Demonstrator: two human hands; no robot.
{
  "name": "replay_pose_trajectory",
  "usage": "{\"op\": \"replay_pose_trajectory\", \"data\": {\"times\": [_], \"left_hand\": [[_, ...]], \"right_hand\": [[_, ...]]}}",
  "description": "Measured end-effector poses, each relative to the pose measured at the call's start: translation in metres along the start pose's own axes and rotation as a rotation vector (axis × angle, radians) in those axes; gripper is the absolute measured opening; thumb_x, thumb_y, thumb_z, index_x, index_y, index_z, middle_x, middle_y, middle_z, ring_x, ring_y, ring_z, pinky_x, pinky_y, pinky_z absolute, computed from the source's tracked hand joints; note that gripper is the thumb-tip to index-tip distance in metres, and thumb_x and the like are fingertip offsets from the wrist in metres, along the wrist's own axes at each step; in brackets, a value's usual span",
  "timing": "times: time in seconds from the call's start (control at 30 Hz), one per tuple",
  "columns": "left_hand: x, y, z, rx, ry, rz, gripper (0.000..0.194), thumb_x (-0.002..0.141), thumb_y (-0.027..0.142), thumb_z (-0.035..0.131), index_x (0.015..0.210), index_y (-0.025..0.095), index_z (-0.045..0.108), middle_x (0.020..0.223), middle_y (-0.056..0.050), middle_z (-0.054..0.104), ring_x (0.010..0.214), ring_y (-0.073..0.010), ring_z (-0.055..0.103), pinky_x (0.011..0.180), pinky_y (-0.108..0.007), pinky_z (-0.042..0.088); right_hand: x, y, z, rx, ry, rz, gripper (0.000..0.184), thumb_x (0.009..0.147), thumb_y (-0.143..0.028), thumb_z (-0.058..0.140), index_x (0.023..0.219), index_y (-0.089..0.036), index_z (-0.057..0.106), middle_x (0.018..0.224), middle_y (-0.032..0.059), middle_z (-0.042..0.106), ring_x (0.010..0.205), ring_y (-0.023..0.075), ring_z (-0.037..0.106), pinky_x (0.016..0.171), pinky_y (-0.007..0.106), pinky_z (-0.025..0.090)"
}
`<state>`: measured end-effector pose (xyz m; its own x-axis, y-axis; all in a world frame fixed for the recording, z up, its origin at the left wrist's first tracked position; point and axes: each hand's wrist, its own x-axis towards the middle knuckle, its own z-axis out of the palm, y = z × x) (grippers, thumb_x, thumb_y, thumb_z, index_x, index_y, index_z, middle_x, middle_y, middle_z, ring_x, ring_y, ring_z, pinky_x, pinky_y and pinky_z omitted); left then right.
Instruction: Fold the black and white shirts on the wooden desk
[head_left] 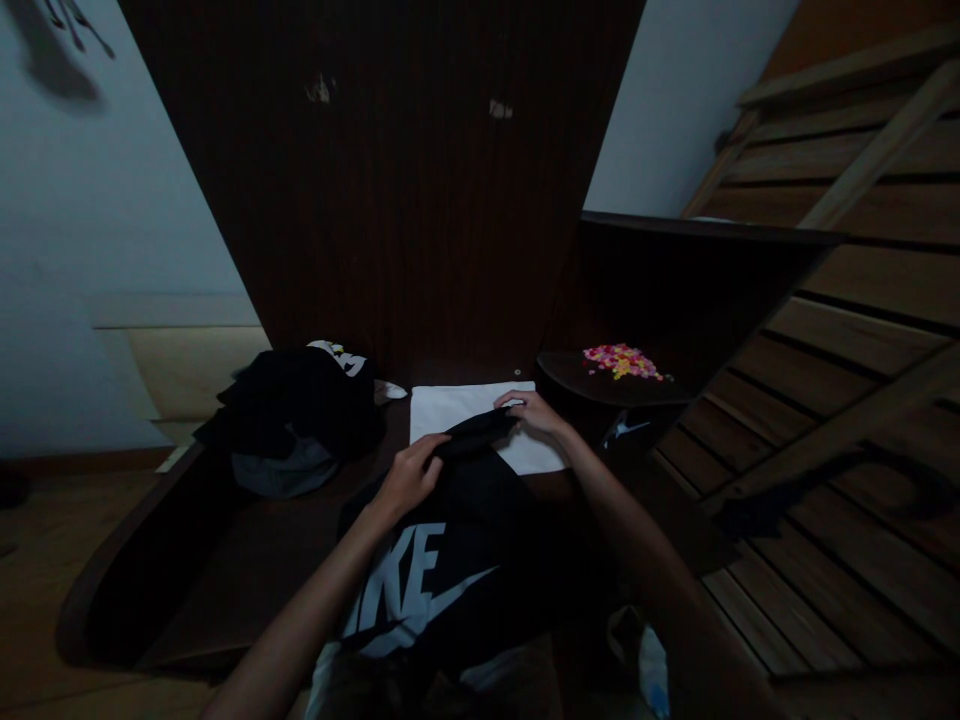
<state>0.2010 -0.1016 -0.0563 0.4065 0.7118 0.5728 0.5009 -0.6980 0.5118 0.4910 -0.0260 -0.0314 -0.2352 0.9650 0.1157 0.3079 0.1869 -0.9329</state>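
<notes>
A black garment (517, 530) with large pale NIKE lettering and a swoosh lies spread in front of me; whether it is a shirt or something else is unclear. My left hand (411, 475) is closed on its far edge at the left, fingers curled over the cloth. At the right end of that same edge, my right hand (534, 412) pinches the fabric. Between both hands the edge is folded into a narrow band. Under the far part of the garment lies a flat white sheet (442, 400), partly covered.
A heap of dark clothes (300, 410) sits on the brown surface (225, 590) to the left. Small pink and yellow pieces (622, 360) lie on a rounded shelf (562, 375) at right. A dark wooden panel (405, 200) rises behind; wooden slats (847, 420) stand at far right.
</notes>
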Motion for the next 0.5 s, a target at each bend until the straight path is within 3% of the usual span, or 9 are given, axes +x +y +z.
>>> {"op": "replay_pose_trajectory", "data": {"times": [0.1, 0.2, 0.33, 0.5], "left_hand": [[0.006, -0.003, -0.008, -0.067, 0.074, -0.11, 0.035, 0.084, 0.015, 0.045, 0.111, 0.019, 0.067, 0.113, -0.006, 0.071, 0.106, -0.0201, 0.066, 0.098, -0.037, 0.05], [0.011, -0.007, -0.013, -0.127, 0.103, -0.219, 0.034, 0.083, 0.017, 0.046, 0.108, 0.02, 0.069, 0.107, -0.004, 0.073, 0.095, -0.0196, 0.068, 0.089, -0.034, 0.053], [0.014, -0.01, -0.018, -0.209, 0.157, -0.329, 0.031, 0.084, 0.024, 0.049, 0.106, 0.02, 0.07, 0.103, -0.004, 0.073, 0.088, -0.0191, 0.068, 0.081, -0.031, 0.053], [0.014, -0.01, -0.021, -0.273, 0.192, -0.349, 0.029, 0.084, 0.036, 0.056, 0.102, 0.02, 0.072, 0.103, -0.005, 0.074, 0.096, -0.022, 0.068, 0.088, -0.035, 0.052]], "right_hand": [[0.0, -0.003, 0.001, 0.1, -0.029, -0.026, 0.025, 0.06, -0.02, 0.056, 0.077, -0.018, 0.073, 0.095, 0.0059, 0.071, 0.075, 0.0175, 0.061, 0.059, 0.025, 0.045], [0.002, -0.007, 0.004, 0.145, -0.018, -0.087, 0.021, 0.06, -0.018, 0.054, 0.069, -0.02, 0.073, 0.099, 0.006, 0.072, 0.095, 0.0217, 0.062, 0.077, 0.031, 0.048], [0.003, -0.008, 0.008, 0.127, 0.021, -0.149, 0.022, 0.06, -0.015, 0.052, 0.066, -0.021, 0.072, 0.103, 0.006, 0.071, 0.102, 0.0229, 0.061, 0.089, 0.036, 0.045], [0.009, -0.007, 0.013, 0.053, -0.008, -0.218, 0.02, 0.058, -0.021, 0.066, 0.077, -0.021, 0.074, 0.102, 0.007, 0.068, 0.1, 0.0233, 0.06, 0.088, 0.036, 0.045]]}}
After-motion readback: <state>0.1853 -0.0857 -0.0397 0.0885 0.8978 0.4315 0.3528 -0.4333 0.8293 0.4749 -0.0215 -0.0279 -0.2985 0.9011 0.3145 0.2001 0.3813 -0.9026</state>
